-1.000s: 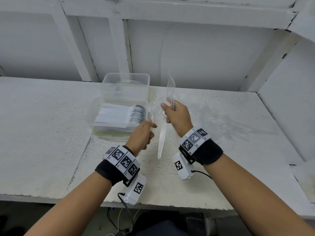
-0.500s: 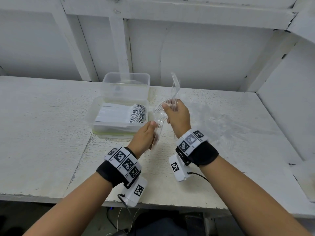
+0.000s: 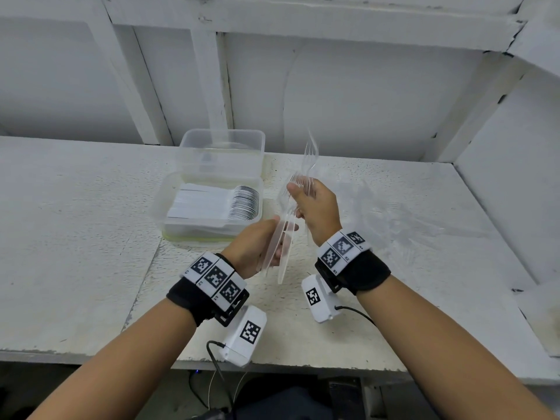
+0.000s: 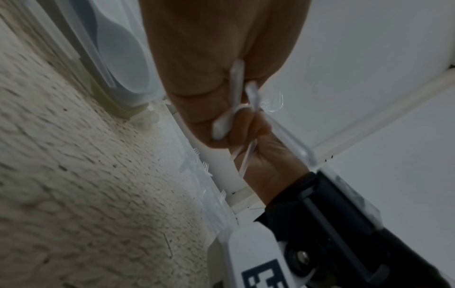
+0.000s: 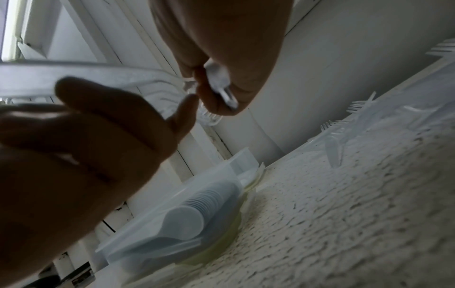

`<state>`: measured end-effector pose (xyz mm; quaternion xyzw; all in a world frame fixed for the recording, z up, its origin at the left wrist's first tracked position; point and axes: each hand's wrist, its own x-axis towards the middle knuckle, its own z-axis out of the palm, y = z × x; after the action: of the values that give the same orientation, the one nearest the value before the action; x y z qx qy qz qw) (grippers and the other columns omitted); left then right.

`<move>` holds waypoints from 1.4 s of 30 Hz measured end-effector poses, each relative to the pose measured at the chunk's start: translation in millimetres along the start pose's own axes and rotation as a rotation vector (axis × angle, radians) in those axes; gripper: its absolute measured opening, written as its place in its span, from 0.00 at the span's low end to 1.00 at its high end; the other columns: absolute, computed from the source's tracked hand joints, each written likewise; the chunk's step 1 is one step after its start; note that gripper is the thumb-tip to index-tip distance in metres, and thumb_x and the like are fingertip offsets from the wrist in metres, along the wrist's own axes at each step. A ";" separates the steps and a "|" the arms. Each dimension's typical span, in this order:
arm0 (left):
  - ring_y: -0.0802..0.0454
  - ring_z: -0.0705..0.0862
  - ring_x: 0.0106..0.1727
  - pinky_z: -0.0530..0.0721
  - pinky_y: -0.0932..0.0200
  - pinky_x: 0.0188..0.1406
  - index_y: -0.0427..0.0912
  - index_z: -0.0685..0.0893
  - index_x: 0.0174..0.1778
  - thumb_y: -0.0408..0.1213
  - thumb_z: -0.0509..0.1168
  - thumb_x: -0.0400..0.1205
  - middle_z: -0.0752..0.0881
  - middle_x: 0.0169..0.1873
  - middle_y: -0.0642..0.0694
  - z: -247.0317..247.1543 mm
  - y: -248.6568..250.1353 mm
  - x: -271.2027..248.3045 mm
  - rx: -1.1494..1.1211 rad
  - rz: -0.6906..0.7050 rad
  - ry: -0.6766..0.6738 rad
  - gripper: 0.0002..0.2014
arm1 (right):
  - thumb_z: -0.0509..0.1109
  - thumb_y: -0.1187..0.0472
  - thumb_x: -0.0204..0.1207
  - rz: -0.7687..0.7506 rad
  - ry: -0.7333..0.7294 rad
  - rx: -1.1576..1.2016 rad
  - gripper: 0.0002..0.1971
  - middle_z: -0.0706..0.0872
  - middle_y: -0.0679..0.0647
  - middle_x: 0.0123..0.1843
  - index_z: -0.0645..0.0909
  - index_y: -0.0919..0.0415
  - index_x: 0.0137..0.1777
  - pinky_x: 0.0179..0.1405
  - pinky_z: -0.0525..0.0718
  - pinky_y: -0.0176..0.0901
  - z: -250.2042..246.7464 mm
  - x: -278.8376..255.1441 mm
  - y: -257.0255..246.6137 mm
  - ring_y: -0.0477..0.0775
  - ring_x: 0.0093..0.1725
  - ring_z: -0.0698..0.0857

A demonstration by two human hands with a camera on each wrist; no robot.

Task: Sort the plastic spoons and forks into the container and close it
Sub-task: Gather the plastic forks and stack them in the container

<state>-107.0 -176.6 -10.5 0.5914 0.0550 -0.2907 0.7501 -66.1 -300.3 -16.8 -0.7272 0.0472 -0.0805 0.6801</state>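
A clear plastic container (image 3: 163, 204) on the white table holds a neat stack of white spoons (image 3: 218, 204); the spoons (image 5: 187, 216) also show through its wall in the right wrist view. In front of it my left hand (image 3: 277, 234) grips the handles of several clear forks (image 3: 283, 253), which slant down toward me. Just right of it, my right hand (image 3: 298, 195) pinches more clear forks (image 3: 310, 153) with their tines pointing up. The two hands nearly touch. In the left wrist view fork handles (image 4: 236, 93) stick out between my curled fingers.
A second clear box (image 3: 222, 147), apparently empty, stands behind the spoon container against the wall. A yellowish rim (image 3: 194, 239) shows under the front container. Loose clear forks (image 3: 394, 213) lie scattered on the table to the right, also seen as forks (image 5: 357, 117).
A fork that hung down from my right hand has gone into my left hand, which has closed round a bundle of handles. Both hands have drawn slightly toward me.
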 end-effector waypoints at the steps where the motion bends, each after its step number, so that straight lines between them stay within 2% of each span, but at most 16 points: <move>1: 0.59 0.69 0.16 0.68 0.68 0.15 0.36 0.78 0.50 0.44 0.47 0.89 0.74 0.23 0.48 0.4 0.3 0.2 -0.008 -0.010 -0.024 0.18 | 0.70 0.58 0.77 -0.010 -0.007 -0.020 0.04 0.80 0.48 0.34 0.79 0.58 0.45 0.27 0.77 0.34 -0.4 -0.7 0.4 0.44 0.25 0.73; 4: 0.59 0.68 0.16 0.65 0.68 0.15 0.36 0.77 0.44 0.43 0.46 0.88 0.75 0.19 0.50 -0.7 0.9 0.6 -0.018 -0.036 -0.069 0.19 | 0.70 0.57 0.77 -0.020 -0.025 -0.038 0.05 0.81 0.49 0.38 0.76 0.54 0.43 0.29 0.77 0.34 -1.2 1.0 4.0 0.46 0.30 0.76; 7: 0.56 0.73 0.23 0.72 0.64 0.24 0.39 0.76 0.38 0.43 0.46 0.88 0.78 0.25 0.48 -2.1 0.3 1.7 0.038 -0.057 -0.042 0.20 | 0.72 0.46 0.72 -0.023 -0.057 -0.061 0.08 0.81 0.56 0.55 0.74 0.40 0.43 0.42 0.82 0.44 1.3 1.3 3.8 0.53 0.48 0.82; 9: 0.53 0.82 0.34 0.80 0.59 0.35 0.38 0.78 0.43 0.43 0.47 0.88 0.83 0.35 0.44 -2.6 0.1 2.8 0.070 -0.065 -0.003 0.19 | 0.72 0.45 0.71 -0.023 -0.061 -0.115 0.09 0.76 0.60 0.62 0.73 0.38 0.44 0.54 0.82 0.54 1.1 1.2 2.5 0.58 0.57 0.80; 11: 0.51 0.87 0.39 0.86 0.56 0.42 0.35 0.79 0.48 0.42 0.45 0.88 0.87 0.38 0.42 -2.0 1.2 2.5 0.051 -0.084 -0.025 0.19 | 0.71 0.49 0.74 -0.025 -0.054 -0.156 0.09 0.72 0.60 0.62 0.72 0.40 0.46 0.56 0.81 0.54 0.0 1.9 2.2 0.59 0.58 0.78; 14: 0.51 0.86 0.29 0.87 0.59 0.32 0.35 0.76 0.47 0.45 0.44 0.89 0.87 0.29 0.42 0.9 3.1 0.1 0.043 -0.109 -0.076 0.20 | 0.71 0.50 0.75 -0.044 -0.069 -0.123 0.09 0.77 0.57 0.55 0.71 0.45 0.48 0.42 0.80 0.45 -2.4 3.7 4.5 0.53 0.49 0.79; 17: 0.55 0.77 0.18 0.78 0.65 0.18 0.38 0.76 0.50 0.49 0.46 0.88 0.80 0.20 0.47 1.8 4.0 -0.6 0.069 -0.088 -0.072 0.20 | 0.68 0.56 0.78 0.014 -0.080 -0.011 0.10 0.77 0.50 0.39 0.69 0.54 0.52 0.22 0.72 0.34 -4.5 3.4 7.1 0.45 0.30 0.74; 19: 0.58 0.72 0.15 0.72 0.68 0.13 0.39 0.78 0.51 0.50 0.46 0.88 0.76 0.18 0.50 1.1 3.5 0.8 0.045 -0.078 -0.099 0.21 | 0.68 0.58 0.79 0.050 -0.075 0.085 0.07 0.76 0.51 0.34 0.70 0.53 0.49 0.17 0.69 0.34 -7.1 2.7 6.5 0.45 0.24 0.71; 23: 0.61 0.66 0.13 0.65 0.71 0.11 0.38 0.80 0.51 0.53 0.46 0.86 0.70 0.18 0.53 0.2 2.0 3.8 -0.040 -0.103 -0.169 0.24 | 0.66 0.59 0.80 0.076 -0.088 0.189 0.07 0.79 0.54 0.35 0.72 0.47 0.51 0.17 0.68 0.33 -9.3 4.2 7.6 0.41 0.18 0.69; 26: 0.61 0.69 0.15 0.69 0.69 0.13 0.37 0.79 0.48 0.50 0.48 0.86 0.71 0.19 0.52 0.8 2.9 3.3 -0.032 -0.103 -0.224 0.21 | 0.66 0.58 0.80 0.089 -0.108 0.189 0.05 0.80 0.53 0.36 0.74 0.46 0.51 0.17 0.68 0.34 -12.1 4.7 6.5 0.42 0.18 0.68; 30: 0.60 0.75 0.19 0.76 0.68 0.16 0.39 0.76 0.40 0.45 0.51 0.87 0.78 0.22 0.51 2.3 2.9 3.1 0.010 -0.104 -0.215 0.16 | 0.66 0.55 0.80 0.134 -0.107 0.114 0.06 0.77 0.50 0.34 0.74 0.52 0.54 0.15 0.65 0.32 -17.3 5.4 4.6 0.42 0.18 0.64; 33: 0.62 0.64 0.15 0.64 0.71 0.11 0.39 0.74 0.42 0.44 0.51 0.87 0.71 0.19 0.52 4.6 0.4 5.5 -0.018 -0.106 -0.138 0.14 | 0.65 0.50 0.80 0.214 -0.042 0.001 0.13 0.72 0.51 0.36 0.69 0.54 0.58 0.14 0.62 0.31 -22.6 4.9 5.5 0.43 0.21 0.63; 35: 0.61 0.62 0.16 0.61 0.71 0.12 0.39 0.75 0.47 0.45 0.52 0.87 0.68 0.21 0.52 4.4 -2.8 8.8 0.030 -0.072 -0.045 0.14 | 0.61 0.45 0.80 0.285 -0.033 -0.086 0.17 0.71 0.51 0.36 0.63 0.53 0.61 0.16 0.63 0.33 -27.4 2.6 6.6 0.44 0.23 0.64; 38: 0.60 0.64 0.17 0.63 0.69 0.14 0.39 0.76 0.51 0.45 0.52 0.88 0.67 0.24 0.49 3.1 -7.1 13.5 0.043 0.000 0.074 0.14 | 0.54 0.48 0.84 0.324 -0.061 -0.069 0.12 0.69 0.51 0.38 0.61 0.55 0.59 0.16 0.63 0.32 -32.9 -2.8 6.7 0.44 0.24 0.64; 40: 0.60 0.68 0.17 0.66 0.68 0.14 0.39 0.76 0.47 0.42 0.51 0.88 0.69 0.26 0.48 3.6 -8.5 16.2 0.016 0.055 0.139 0.13 | 0.54 0.53 0.85 0.274 -0.082 -0.047 0.08 0.70 0.51 0.38 0.65 0.57 0.55 0.16 0.64 0.32 -34.1 -7.5 6.8 0.44 0.24 0.66; 42: 0.58 0.76 0.21 0.76 0.67 0.18 0.38 0.75 0.42 0.39 0.51 0.88 0.74 0.29 0.45 6.7 -8.1 17.7 -0.029 0.114 0.186 0.13 | 0.57 0.56 0.84 0.200 -0.081 -0.074 0.07 0.73 0.52 0.37 0.70 0.59 0.50 0.18 0.72 0.34 -34.3 -13.1 8.8 0.45 0.26 0.72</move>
<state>-98.3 -190.4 -23.0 0.6071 0.0948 -0.1907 0.7656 -84.8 -332.3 -24.1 -0.7460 0.0951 0.0190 0.6588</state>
